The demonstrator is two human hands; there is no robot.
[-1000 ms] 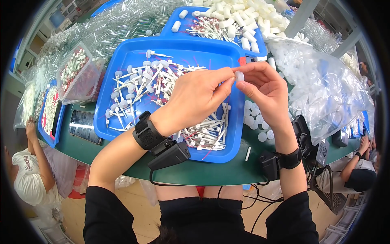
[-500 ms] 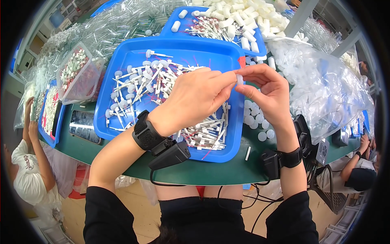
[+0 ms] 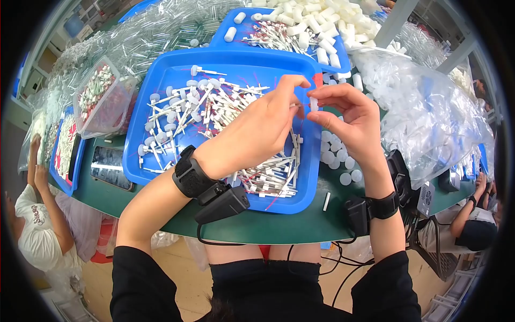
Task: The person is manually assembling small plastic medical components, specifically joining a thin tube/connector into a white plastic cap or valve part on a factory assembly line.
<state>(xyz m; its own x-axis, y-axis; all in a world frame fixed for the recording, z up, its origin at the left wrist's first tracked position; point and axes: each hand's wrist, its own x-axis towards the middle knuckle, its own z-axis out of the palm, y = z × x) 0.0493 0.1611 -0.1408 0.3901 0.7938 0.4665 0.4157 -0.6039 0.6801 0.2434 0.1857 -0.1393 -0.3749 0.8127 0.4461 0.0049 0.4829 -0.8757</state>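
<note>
Above the right side of a large blue tray (image 3: 140,102), my two hands are close together but apart. Between the thumb and fingers of my right hand (image 3: 351,115) is a small translucent white round cap, the disc (image 3: 314,104) held on edge. My left hand (image 3: 255,129) is just left of it, index finger raised and arched away from the thumb. A thin pale bit shows at its lower fingertips, too small to name. Beneath lie many thin white sticks (image 3: 236,99) with fine red wires; those at the tray's left carry white round caps (image 3: 154,97).
Loose white caps (image 3: 342,155) and one short white tube (image 3: 326,202) lie right of the tray. Behind stands a second blue tray (image 3: 225,40) with foam cylinders (image 3: 322,56). A clear tub (image 3: 99,102), a phone (image 3: 112,167) and plastic bags (image 3: 424,118) surround the work; people sit at both sides.
My left index finger has lifted off the cap and the left hand has drawn back slightly left. My right hand keeps the cap in nearly the same place. The tray shifted marginally in view.
</note>
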